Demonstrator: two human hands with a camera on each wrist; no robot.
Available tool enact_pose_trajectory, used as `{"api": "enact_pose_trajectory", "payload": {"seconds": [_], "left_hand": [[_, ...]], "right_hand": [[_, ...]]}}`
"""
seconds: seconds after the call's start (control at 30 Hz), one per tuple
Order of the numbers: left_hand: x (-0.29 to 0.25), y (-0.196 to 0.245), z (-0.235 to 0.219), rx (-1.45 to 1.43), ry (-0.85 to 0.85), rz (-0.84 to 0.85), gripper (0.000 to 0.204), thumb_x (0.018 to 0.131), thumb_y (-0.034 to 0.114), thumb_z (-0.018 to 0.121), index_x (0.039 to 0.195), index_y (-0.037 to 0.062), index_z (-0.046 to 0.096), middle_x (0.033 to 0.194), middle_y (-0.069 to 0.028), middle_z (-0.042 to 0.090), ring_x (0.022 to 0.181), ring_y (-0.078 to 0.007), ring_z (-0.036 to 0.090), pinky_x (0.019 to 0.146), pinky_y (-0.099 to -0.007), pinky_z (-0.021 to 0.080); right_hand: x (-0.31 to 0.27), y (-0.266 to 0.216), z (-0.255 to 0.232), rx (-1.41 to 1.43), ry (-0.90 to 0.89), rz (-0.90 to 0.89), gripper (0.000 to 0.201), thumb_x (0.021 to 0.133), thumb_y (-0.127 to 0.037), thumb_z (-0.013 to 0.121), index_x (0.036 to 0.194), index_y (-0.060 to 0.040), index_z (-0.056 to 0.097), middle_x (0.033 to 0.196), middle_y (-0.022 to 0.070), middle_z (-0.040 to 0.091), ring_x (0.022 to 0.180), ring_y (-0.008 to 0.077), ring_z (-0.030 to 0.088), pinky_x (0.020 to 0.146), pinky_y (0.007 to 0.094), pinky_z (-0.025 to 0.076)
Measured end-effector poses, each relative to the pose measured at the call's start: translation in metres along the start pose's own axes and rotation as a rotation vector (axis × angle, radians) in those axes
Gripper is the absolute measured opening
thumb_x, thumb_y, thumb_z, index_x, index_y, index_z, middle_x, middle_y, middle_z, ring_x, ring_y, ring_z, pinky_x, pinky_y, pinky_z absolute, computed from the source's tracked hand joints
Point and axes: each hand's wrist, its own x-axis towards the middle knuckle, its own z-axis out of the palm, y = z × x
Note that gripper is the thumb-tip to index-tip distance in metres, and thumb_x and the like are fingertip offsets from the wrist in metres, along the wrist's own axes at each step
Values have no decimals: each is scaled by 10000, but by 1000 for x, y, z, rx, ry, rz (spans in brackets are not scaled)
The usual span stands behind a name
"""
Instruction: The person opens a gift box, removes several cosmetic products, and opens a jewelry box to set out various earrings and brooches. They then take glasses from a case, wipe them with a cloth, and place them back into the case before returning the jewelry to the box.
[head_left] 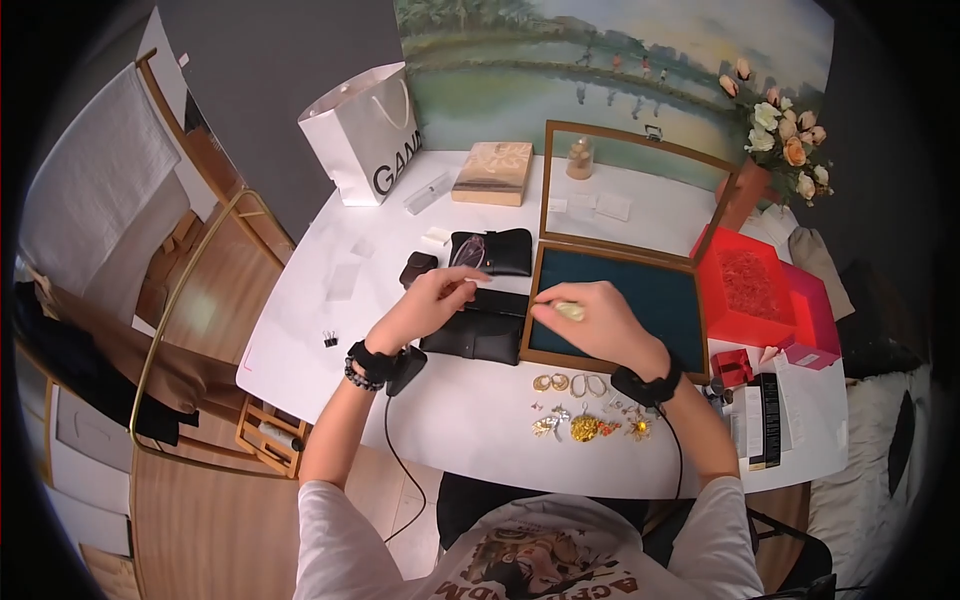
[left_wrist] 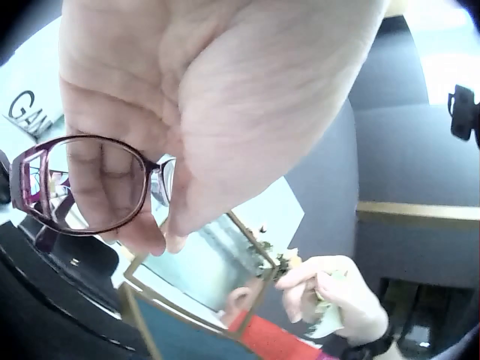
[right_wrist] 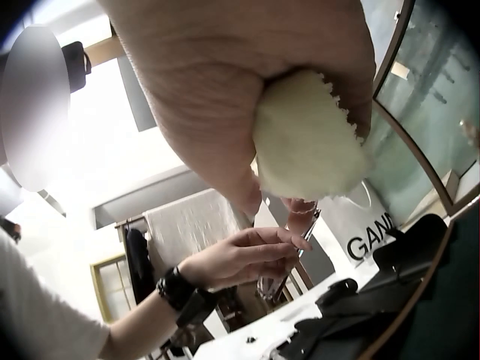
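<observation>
My left hand (head_left: pixel 430 308) pinches a pair of eyeglasses (left_wrist: pixel 112 227) between thumb and fingers close to the bridge. They have dark purple frames, and one lens stands out in front of the palm in the left wrist view. My right hand (head_left: pixel 605 325) grips a pale yellow cleaning cloth (right_wrist: pixel 307 142), crumpled between thumb and fingers, its edge zigzag-cut. Both hands are raised over the table, a short gap apart. Beneath and beyond the left hand lie black glasses cases (head_left: pixel 470 337). Below the right hand is an open display box (head_left: pixel 600 290) with a dark green lining.
Several pieces of jewellery (head_left: pixel 585 428) lie at the front edge. To the right stand a red box (head_left: pixel 728 310) and a flower vase (head_left: pixel 745 195). A white paper bag (head_left: pixel 350 135) and a patterned box (head_left: pixel 492 172) are at the back; a binder clip (head_left: pixel 331 339) lies left.
</observation>
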Motion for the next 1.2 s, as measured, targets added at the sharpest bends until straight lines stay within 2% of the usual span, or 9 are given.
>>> {"api": "enact_pose_trajectory", "payload": {"seconds": [0.03,0.1,0.13,0.23,0.37,0.63,0.93,1.13,1.2], "left_hand": [[3,16,4,-166,3,-10,321,1058,142,584,1361,88,673,884,14,664,780,-63,588,683,-246,503],[15,37,20,-279,-24,102,462,1067,138,569,1527,167,532,881,39,619,764,-43,568,660,-215,479],[20,48,31,-349,-26,107,517,1061,125,578,1566,166,475,884,36,618,745,-42,564,646,-210,472],[33,90,57,-597,-91,167,717,1039,104,640,1658,158,282,880,26,611,669,-36,540,591,-199,447],[56,121,90,-820,-67,249,434,1034,129,676,1422,47,501,783,32,592,609,-21,525,514,-182,399],[82,130,127,-1051,-136,167,342,1055,186,660,1351,52,553,756,9,641,595,-64,585,536,-199,450],[77,125,121,-1056,-100,88,322,1065,184,637,1346,44,571,747,-21,655,492,-70,573,453,-200,426],[76,117,112,-979,-143,53,308,1065,229,644,1292,49,540,752,-38,653,405,-65,521,374,-206,364],[78,117,117,-1018,-145,2,322,1060,259,655,1271,59,517,759,-40,655,408,-62,518,376,-199,359]], "right_hand": [[-2,5,-6,-7,5,-4,333,952,-291,751,1095,10,752,867,142,774,801,280,757,742,349,566],[-6,9,-17,238,180,77,328,990,-259,733,1182,7,723,701,61,693,646,123,629,640,290,495],[-11,5,-28,289,189,155,352,1025,-240,706,1257,23,675,650,-12,578,633,37,463,568,254,387],[-16,17,-34,421,340,218,371,1038,-256,692,1264,36,656,650,-41,539,619,20,410,539,250,325],[-26,34,-49,579,252,263,313,1060,-248,660,1246,3,679,667,-56,533,613,5,418,528,220,294],[-34,36,-60,830,332,82,172,1104,-191,578,1107,-23,615,722,-43,591,590,-5,424,509,202,281],[-37,55,-83,731,251,182,150,1086,-163,607,1068,-18,642,765,-40,614,607,4,452,525,197,321],[-38,62,-89,-8,524,159,147,981,-188,744,1009,-45,737,734,53,711,573,120,609,567,292,479],[-37,43,-81,-245,682,-44,165,909,-158,770,1054,-80,759,770,110,733,593,238,670,584,338,506]]}}
